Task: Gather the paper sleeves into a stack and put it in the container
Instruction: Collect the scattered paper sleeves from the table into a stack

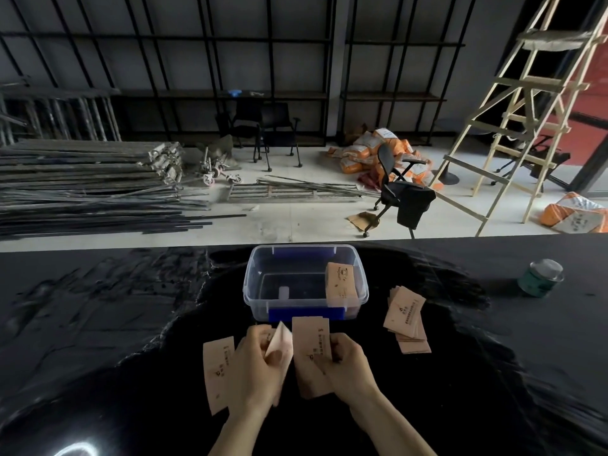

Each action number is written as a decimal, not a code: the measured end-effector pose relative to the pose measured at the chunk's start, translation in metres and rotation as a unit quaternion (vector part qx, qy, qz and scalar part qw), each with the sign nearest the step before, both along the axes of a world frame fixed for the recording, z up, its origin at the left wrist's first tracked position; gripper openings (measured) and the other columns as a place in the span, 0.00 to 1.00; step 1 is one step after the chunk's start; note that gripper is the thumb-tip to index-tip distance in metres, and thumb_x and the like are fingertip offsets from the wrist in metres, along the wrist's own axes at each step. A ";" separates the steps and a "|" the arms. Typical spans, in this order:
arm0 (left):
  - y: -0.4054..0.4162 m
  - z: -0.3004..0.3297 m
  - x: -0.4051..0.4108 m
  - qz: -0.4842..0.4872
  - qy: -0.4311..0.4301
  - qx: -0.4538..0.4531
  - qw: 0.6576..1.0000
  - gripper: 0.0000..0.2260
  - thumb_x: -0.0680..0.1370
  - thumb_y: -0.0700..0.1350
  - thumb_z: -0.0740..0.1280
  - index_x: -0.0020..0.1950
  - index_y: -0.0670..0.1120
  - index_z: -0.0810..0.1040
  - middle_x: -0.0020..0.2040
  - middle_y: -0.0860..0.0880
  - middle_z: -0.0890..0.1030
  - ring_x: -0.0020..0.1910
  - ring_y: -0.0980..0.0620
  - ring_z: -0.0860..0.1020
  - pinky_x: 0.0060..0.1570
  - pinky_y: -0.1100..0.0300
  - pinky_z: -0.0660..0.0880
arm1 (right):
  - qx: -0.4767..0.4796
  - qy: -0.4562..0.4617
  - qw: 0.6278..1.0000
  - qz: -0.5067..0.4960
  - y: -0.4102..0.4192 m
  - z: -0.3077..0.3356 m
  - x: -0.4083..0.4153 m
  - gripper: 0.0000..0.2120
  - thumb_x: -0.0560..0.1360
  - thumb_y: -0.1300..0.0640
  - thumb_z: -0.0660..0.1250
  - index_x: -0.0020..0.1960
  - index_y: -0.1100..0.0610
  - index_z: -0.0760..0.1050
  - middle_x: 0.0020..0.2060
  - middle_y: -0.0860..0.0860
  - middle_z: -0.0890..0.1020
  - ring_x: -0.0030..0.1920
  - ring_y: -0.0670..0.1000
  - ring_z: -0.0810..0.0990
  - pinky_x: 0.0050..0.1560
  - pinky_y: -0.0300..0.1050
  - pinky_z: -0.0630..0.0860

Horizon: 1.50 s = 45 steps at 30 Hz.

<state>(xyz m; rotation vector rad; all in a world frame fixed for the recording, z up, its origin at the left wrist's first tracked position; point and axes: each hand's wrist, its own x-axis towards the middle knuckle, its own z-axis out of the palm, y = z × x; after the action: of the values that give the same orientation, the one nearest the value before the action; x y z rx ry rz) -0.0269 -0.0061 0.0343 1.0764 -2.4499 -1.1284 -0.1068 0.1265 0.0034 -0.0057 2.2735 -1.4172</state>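
Left hand [260, 366] fingers pinching thin sleeve stack [280, 345]; right hand [345, 366] fingers gripping flat sleeve [311, 353]; best merged edge-aligned before container [304, 281] beyond fingers.

Metal poles [82, 189] are lying on the pale floor [296, 222]. A wooden ladder [513, 116] is standing right, black shelving [230, 60] lining the grey wall.

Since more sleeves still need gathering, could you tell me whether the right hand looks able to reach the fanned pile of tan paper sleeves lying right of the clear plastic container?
Probably yes: the pile lies bare, nothing between, but the right hand already holds a sleeve.
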 end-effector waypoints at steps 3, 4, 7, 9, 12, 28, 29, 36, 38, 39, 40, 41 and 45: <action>0.002 0.000 -0.010 0.027 0.019 0.122 0.992 0.13 0.79 0.45 0.70 0.64 0.52 0.78 0.58 0.51 0.82 0.57 0.49 0.81 0.56 0.51 0.79 | -0.006 0.004 1.000 0.000 0.000 0.000 0.002 0.15 0.74 0.57 0.80 0.57 0.49 0.79 0.51 0.44 0.84 0.53 0.47 0.84 0.50 0.39 0.82; 0.003 -0.001 -0.012 0.024 0.031 0.155 0.987 0.13 0.79 0.42 0.70 0.64 0.50 0.78 0.59 0.49 0.82 0.58 0.47 0.81 0.60 0.47 0.79 | 0.001 0.010 1.000 -0.008 -0.002 0.000 0.003 0.13 0.74 0.57 0.79 0.55 0.48 0.80 0.50 0.43 0.85 0.52 0.46 0.85 0.47 0.38 0.82; 0.007 0.000 -0.011 0.010 0.063 0.230 0.971 0.13 0.79 0.38 0.69 0.63 0.47 0.79 0.61 0.46 0.82 0.61 0.45 0.80 0.65 0.41 0.77 | 0.035 0.022 0.999 -0.013 -0.004 0.002 0.005 0.09 0.77 0.57 0.77 0.55 0.47 0.81 0.49 0.46 0.87 0.45 0.43 0.85 0.41 0.36 0.81; 0.009 0.001 -0.010 -0.014 0.067 0.236 0.969 0.13 0.80 0.37 0.68 0.64 0.47 0.78 0.63 0.46 0.81 0.63 0.45 0.79 0.67 0.42 0.75 | 0.038 0.019 0.999 -0.002 -0.004 0.002 0.004 0.08 0.79 0.57 0.75 0.56 0.50 0.82 0.49 0.48 0.88 0.45 0.46 0.87 0.39 0.38 0.82; 0.009 0.003 -0.008 -0.052 0.076 0.196 0.976 0.12 0.82 0.40 0.66 0.65 0.47 0.79 0.62 0.48 0.82 0.62 0.49 0.80 0.66 0.49 0.76 | 0.032 0.025 0.999 0.010 -0.002 0.004 0.003 0.09 0.79 0.58 0.75 0.58 0.53 0.82 0.51 0.50 0.88 0.49 0.50 0.87 0.49 0.47 0.87; -0.011 -0.005 0.015 -0.064 -0.182 -0.205 0.960 0.22 0.73 0.55 0.67 0.67 0.57 0.70 0.55 0.56 0.83 0.61 0.52 0.76 0.61 0.54 0.70 | 0.017 0.013 1.000 0.020 -0.004 0.001 -0.002 0.20 0.78 0.61 0.75 0.68 0.53 0.77 0.64 0.52 0.85 0.63 0.54 0.85 0.61 0.53 0.85; -0.012 -0.005 0.014 -0.059 -0.181 -0.178 0.965 0.23 0.74 0.53 0.68 0.68 0.57 0.69 0.56 0.56 0.83 0.62 0.52 0.76 0.62 0.54 0.70 | 0.015 0.015 1.000 0.020 -0.005 0.000 -0.001 0.19 0.78 0.61 0.75 0.68 0.53 0.77 0.64 0.52 0.85 0.63 0.54 0.85 0.61 0.53 0.85; -0.014 -0.005 -0.001 -0.021 -0.073 0.103 0.992 0.15 0.75 0.44 0.73 0.61 0.54 0.79 0.48 0.57 0.80 0.48 0.57 0.79 0.45 0.62 0.74 | 0.012 -0.012 0.999 0.029 -0.002 -0.002 -0.003 0.19 0.79 0.60 0.75 0.68 0.53 0.78 0.66 0.52 0.84 0.66 0.54 0.83 0.65 0.53 0.83; -0.012 -0.006 -0.003 -0.006 -0.021 0.178 0.984 0.14 0.75 0.42 0.75 0.56 0.56 0.81 0.49 0.56 0.80 0.48 0.57 0.78 0.46 0.61 0.77 | 0.013 -0.025 0.999 0.021 -0.003 -0.004 -0.002 0.16 0.79 0.60 0.74 0.66 0.52 0.80 0.63 0.51 0.85 0.63 0.53 0.84 0.65 0.53 0.83; -0.012 -0.008 -0.005 0.002 0.002 0.200 0.980 0.15 0.75 0.41 0.75 0.57 0.56 0.81 0.50 0.55 0.80 0.50 0.55 0.79 0.50 0.58 0.78 | 0.015 -0.029 0.999 0.014 -0.004 -0.004 -0.002 0.14 0.79 0.60 0.74 0.63 0.51 0.81 0.60 0.50 0.86 0.61 0.52 0.84 0.65 0.53 0.83; -0.012 -0.011 -0.005 0.009 0.018 0.212 0.977 0.16 0.75 0.40 0.75 0.59 0.55 0.82 0.52 0.54 0.81 0.53 0.53 0.79 0.54 0.55 0.79 | 0.018 -0.035 0.999 0.007 -0.005 -0.003 -0.002 0.11 0.79 0.60 0.74 0.60 0.50 0.82 0.57 0.49 0.86 0.59 0.51 0.84 0.64 0.52 0.83; -0.013 -0.013 -0.005 0.015 0.030 0.223 0.974 0.17 0.75 0.39 0.74 0.60 0.55 0.82 0.53 0.53 0.81 0.54 0.52 0.79 0.56 0.54 0.78 | 0.019 -0.042 0.999 0.002 -0.007 -0.003 -0.002 0.09 0.79 0.60 0.73 0.57 0.50 0.83 0.55 0.48 0.86 0.58 0.51 0.85 0.63 0.52 0.84; -0.015 -0.018 -0.002 0.006 0.069 0.299 0.952 0.14 0.78 0.37 0.71 0.56 0.56 0.84 0.52 0.52 0.84 0.53 0.55 0.81 0.50 0.58 0.78 | -0.002 -0.042 0.999 0.020 -0.012 -0.006 0.000 0.08 0.79 0.62 0.73 0.45 0.50 0.84 0.45 0.50 0.90 0.49 0.53 0.89 0.58 0.58 0.86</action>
<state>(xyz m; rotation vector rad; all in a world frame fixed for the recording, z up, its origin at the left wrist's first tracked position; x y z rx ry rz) -0.0289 -0.0216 0.0162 1.0985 -2.0292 -1.9413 -0.1064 0.1142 -0.0021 0.0079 2.1909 -1.3748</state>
